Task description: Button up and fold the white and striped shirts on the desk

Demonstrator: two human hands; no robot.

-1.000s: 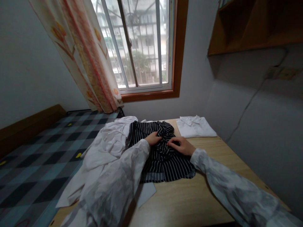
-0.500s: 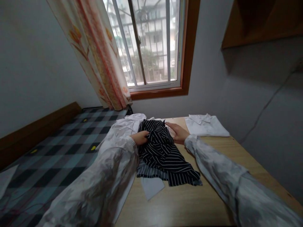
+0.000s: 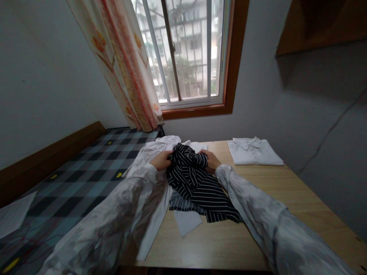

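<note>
A black shirt with white stripes (image 3: 195,183) lies crumpled on the wooden table, its upper part bunched up between my hands. My left hand (image 3: 162,160) grips the cloth at its upper left edge. On the other side my right hand (image 3: 211,160) is closed on the upper right of the same garment, fingers curled over the fabric. Beneath it and to the left spreads a rumpled white garment (image 3: 149,151); one white piece of it (image 3: 187,221) pokes out below the striped hem.
A folded white shirt (image 3: 255,152) rests at the table's (image 3: 229,248) back right. To the left is a bed with a checked cover (image 3: 86,179) and a paper sheet (image 3: 15,215). Behind are a window (image 3: 186,53) and a flowered curtain (image 3: 126,68). A wooden cabinet (image 3: 323,26) hangs at upper right.
My right hand has gone from extended fingers beside the striped shirt to gripping its cloth. My left hand has shifted to the shirt's outer left edge. The view has moved slightly.
</note>
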